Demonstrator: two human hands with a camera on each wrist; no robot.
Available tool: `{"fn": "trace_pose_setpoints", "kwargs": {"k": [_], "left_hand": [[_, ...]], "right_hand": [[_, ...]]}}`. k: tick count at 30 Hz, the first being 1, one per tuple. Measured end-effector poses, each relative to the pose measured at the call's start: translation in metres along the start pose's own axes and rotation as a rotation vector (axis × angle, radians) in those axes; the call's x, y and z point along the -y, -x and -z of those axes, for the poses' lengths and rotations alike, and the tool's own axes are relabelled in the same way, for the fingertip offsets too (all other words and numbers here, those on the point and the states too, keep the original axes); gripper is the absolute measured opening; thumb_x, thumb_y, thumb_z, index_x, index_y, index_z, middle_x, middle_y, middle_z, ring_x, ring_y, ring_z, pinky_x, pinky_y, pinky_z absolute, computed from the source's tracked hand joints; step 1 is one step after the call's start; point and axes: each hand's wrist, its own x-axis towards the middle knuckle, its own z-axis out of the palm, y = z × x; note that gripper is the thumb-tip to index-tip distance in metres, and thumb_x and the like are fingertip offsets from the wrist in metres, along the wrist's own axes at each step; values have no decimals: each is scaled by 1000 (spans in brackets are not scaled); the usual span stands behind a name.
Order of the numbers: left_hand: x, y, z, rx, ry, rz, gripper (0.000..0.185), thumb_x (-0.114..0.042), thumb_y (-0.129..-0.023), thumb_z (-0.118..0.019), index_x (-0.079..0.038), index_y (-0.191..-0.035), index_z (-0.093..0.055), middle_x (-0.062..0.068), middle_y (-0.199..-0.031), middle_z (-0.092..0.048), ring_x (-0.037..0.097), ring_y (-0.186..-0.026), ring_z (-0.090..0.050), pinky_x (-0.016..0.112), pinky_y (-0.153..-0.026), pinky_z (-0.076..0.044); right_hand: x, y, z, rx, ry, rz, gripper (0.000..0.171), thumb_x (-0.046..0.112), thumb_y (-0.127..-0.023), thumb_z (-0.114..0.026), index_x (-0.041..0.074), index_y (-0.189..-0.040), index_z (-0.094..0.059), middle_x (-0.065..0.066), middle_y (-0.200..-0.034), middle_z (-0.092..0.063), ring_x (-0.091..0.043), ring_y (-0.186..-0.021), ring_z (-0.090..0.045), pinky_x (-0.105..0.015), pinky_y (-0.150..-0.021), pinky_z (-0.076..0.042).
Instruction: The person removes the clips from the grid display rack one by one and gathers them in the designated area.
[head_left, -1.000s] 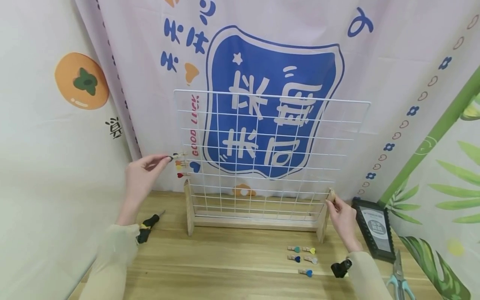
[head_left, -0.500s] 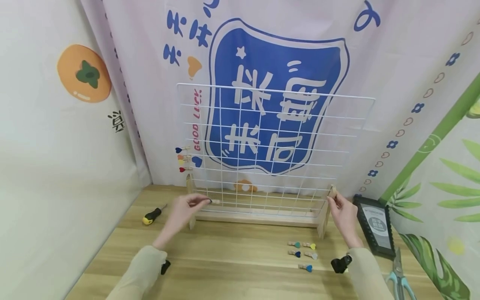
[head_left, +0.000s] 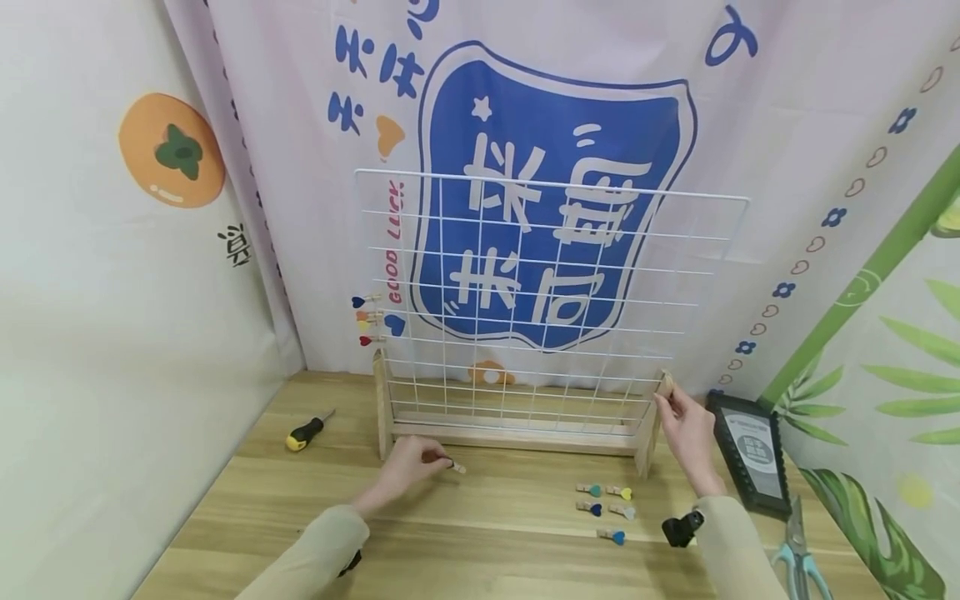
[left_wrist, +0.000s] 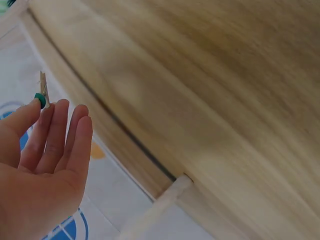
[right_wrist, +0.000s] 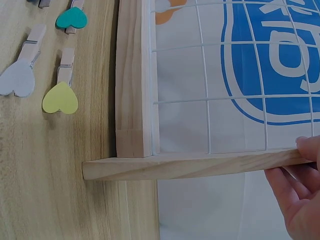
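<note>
Before the grid (head_left: 540, 260), left hand (head_left: 408, 467) pinches a clip (left_wrist: 42, 98), visibly green only from left wrist; right hand (head_left: 686, 429) grips an upright (right_wrist: 195, 166).

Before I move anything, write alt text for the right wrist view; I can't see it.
The right hand grips a wooden post at the edge of a white wire grid, with a blue-printed cloth behind. On the table at left lie clothespins bearing a white heart, a yellow heart and a green heart.

R hand (right_wrist: 304, 197) gripping wd post (right_wrist: 195, 167), wht grid (right_wrist: 264, 95), yel clip (right_wrist: 61, 98), grn clip (right_wrist: 71, 18), wht clip (right_wrist: 17, 78)
</note>
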Motion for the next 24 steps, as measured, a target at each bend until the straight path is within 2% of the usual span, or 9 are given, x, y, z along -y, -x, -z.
{"fn": "trace_pose_setpoints", "kwargs": {"k": [5, 11, 14, 18, 19, 21, 23, 24], "left_hand": [[-3, -3, -13, 21, -90, 27, 5, -9, -85, -76, -6, -80, -75, 5, -78, -75, 8, -68, -65, 16, -61, -51], [-2, -5, -23, 46, -154, 50, 4, -8, -83, -77, -4, -83, -76, 6, -80, -76, 13, -71, -66, 19, -63, -52], [1, -4, -25, 51, -170, 50, 3, -5, -82, -77, -5, -84, -76, 7, -81, -76, 14, -72, -67, 22, -64, -54], [3, -4, -26, 51, -203, 33, 2, -3, -82, -76, -5, -81, -76, 8, -79, -76, 15, -69, -68, 22, -62, -56], [3, -4, -27, 52, -210, 32, 2, -3, -82, -76, -5, -80, -76, 8, -78, -76, 14, -68, -68, 22, -61, -55], [3, -3, -27, 52, -229, 21, 4, -4, -82, -77, -5, -78, -77, 8, -76, -75, 14, -66, -67, 22, -59, -54], [2, -2, -27, 59, -238, 20, 5, -5, -82, -77, -4, -76, -77, 8, -75, -75, 14, -65, -67, 21, -58, -54], [1, -2, -27, 61, -243, 16, 5, -5, -81, -78, -5, -76, -77, 8, -74, -75, 14, -64, -67, 22, -58, -54]], "right_hand": [[-1, 0, 0, -8, 2, 2, 23, 4, -93, -65, -10, -111, -69, -32, -102, -71, -47, -91, -71, 12, -68, -33], [-1, 0, -1, 1, 16, -2, 21, 5, -93, -66, -8, -109, -70, -30, -101, -72, -45, -90, -72, 1, -68, -48], [-1, 0, -1, 12, 10, -14, 22, 5, -94, -65, -8, -110, -69, -30, -103, -72, -45, -92, -72, 4, -67, -46], [-1, 1, -1, 18, -5, -24, 22, 5, -94, -65, -9, -111, -69, -31, -104, -71, -45, -93, -71, 11, -68, -34], [-1, 1, -1, 18, -2, -21, 21, 5, -94, -64, -9, -109, -69, -31, -104, -71, -45, -94, -71, 10, -68, -37], [-2, 1, -1, 15, 7, -11, 19, 5, -94, -65, -8, -106, -69, -31, -102, -72, -45, -93, -72, -1, -69, -50], [-2, 0, -1, 11, 18, -2, 16, 5, -94, -65, -8, -103, -69, -30, -100, -72, -44, -92, -72, -20, -71, -59], [-3, 0, -1, 8, 23, 2, 16, 5, -94, -65, -7, -102, -69, -29, -100, -73, -44, -92, -72, -30, -72, -59]]}}
